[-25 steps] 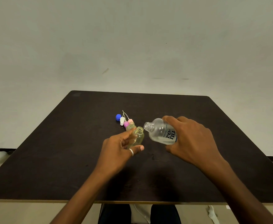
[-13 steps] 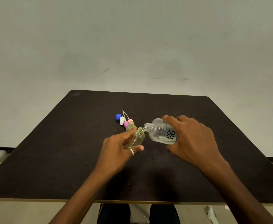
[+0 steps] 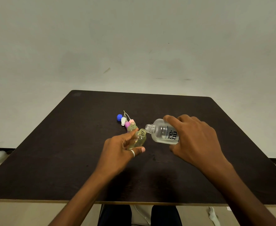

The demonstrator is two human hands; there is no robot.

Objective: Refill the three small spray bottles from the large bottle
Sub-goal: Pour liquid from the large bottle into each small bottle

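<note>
Left hand (image 3: 121, 149) holds a small clear uncapped spray bottle (image 3: 139, 139); right hand (image 3: 194, 137) grips the large frosted bottle lettered "re-nu" (image 3: 164, 131).

Both hands work above the dark brown surface (image 3: 52, 160). The large bottle is tipped sideways, its open threaded neck right at the small bottle's mouth. Just behind stands a second small uncapped bottle (image 3: 132, 126). Beyond it lie the loose spray tops, pink (image 3: 131, 121), purple (image 3: 127, 124) and white (image 3: 123, 121), and a blue cap (image 3: 119, 117).

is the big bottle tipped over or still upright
Tipped. The large bottle lies nearly on its side in the right hand, uncapped neck pointing at the small bottle.
</note>
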